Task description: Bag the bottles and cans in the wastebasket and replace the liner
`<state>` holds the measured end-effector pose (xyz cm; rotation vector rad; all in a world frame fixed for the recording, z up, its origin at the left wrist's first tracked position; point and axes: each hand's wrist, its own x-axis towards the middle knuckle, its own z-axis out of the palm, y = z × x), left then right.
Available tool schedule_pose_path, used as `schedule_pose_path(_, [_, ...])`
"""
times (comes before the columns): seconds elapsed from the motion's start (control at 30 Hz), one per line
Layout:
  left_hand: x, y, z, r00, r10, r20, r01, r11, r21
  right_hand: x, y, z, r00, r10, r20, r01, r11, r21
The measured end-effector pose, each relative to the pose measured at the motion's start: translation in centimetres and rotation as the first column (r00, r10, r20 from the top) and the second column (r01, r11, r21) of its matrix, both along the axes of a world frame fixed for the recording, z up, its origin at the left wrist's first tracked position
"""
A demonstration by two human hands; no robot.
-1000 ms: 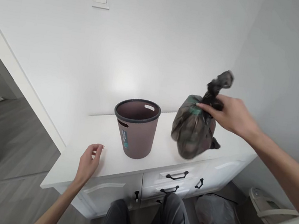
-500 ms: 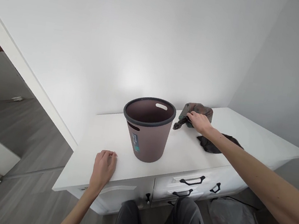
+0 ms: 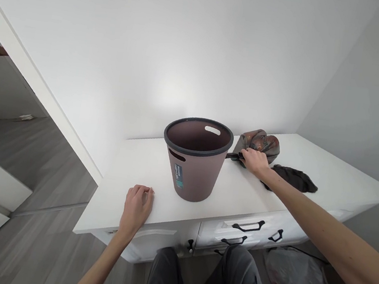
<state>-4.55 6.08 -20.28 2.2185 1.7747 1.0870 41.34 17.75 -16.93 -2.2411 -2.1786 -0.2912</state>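
A brown plastic bin (image 3: 195, 162) with a dark rim stands empty on the white cabinet top (image 3: 128, 171). Behind it to the right lies a tied dark rubbish bag (image 3: 262, 141) on its side. My right hand (image 3: 253, 161) is closed on the bag's knotted neck, close to the bin's rim. A flat black bag (image 3: 294, 177) lies on the top beside my right forearm. My left hand (image 3: 136, 206) rests palm down near the cabinet's front edge, left of the bin, fingers loosely curled and holding nothing.
The cabinet has drawers with black handles (image 3: 248, 226) below the top. A filled translucent bag (image 3: 292, 283) sits on the floor at the right. My knees (image 3: 204, 282) are against the cabinet front. Grey wood floor (image 3: 36, 233) spreads to the left.
The tied bag, held up in the air a second ago, now lies on the cabinet top behind the bin with my right hand still on its neck. My left hand settled onto the top.
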Motion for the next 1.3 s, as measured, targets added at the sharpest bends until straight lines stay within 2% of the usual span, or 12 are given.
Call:
schedule_pose_path(0.13, [0.0,-0.1,0.0,1.000,0.006,0.004,-0.006,1.000,0.008,-1.1,-1.2,-0.3,1.000,0.009,0.007,-0.009,0.999,0.051])
schedule_pose_path(0.23, [-0.2,-0.1,-0.3,1.000,0.000,0.002,0.000,1.000,0.014,-2.0,-3.0,-1.5,0.999,0.045,0.004,-0.045,0.979,0.197])
schedule_pose_path(0.33, [-0.5,0.1,-1.0,1.000,-0.007,-0.018,0.008,0.999,0.042,-2.6,-5.4,-3.7,0.984,0.172,-0.056,-0.143,0.929,0.342])
schedule_pose_path(0.47, [-0.8,0.6,-1.6,0.998,-0.022,-0.055,0.026,0.997,0.072,-3.2,-8.3,-7.0,0.916,0.373,-0.147,-0.285,0.864,0.415])
schedule_pose_path(0.6, [-0.7,0.7,-1.3,0.996,-0.040,-0.082,0.046,0.997,0.068,-3.5,-10.0,-9.4,0.860,0.423,-0.286,-0.277,0.857,0.434])
schedule_pose_path(0.77, [-0.5,0.7,-1.0,0.995,-0.046,-0.087,0.048,0.998,0.030,-3.6,-10.3,-10.5,0.840,0.337,-0.425,-0.157,0.901,0.404])
schedule_pose_path(0.93, [-0.4,0.9,-1.0,0.994,-0.026,-0.108,0.028,0.999,0.017,-3.6,-10.2,-10.5,0.859,0.303,-0.413,-0.146,0.918,0.369])
schedule_pose_path(1.07, [-0.2,1.1,-0.6,0.990,-0.021,-0.140,0.027,0.999,0.039,-4.5,-10.6,-9.6,0.894,0.264,-0.363,-0.120,0.921,0.372])
schedule_pose_path(1.2, [0.0,1.1,-0.3,0.988,-0.025,-0.155,0.030,0.999,0.031,-4.4,-11.5,-8.1,0.941,0.096,-0.324,0.033,0.928,0.370])
schedule_pose_path(1.3, [-0.1,1.0,-0.3,0.989,-0.024,-0.144,0.029,0.999,0.037,-2.6,-11.9,-7.4,0.935,-0.084,-0.344,0.197,0.931,0.306])
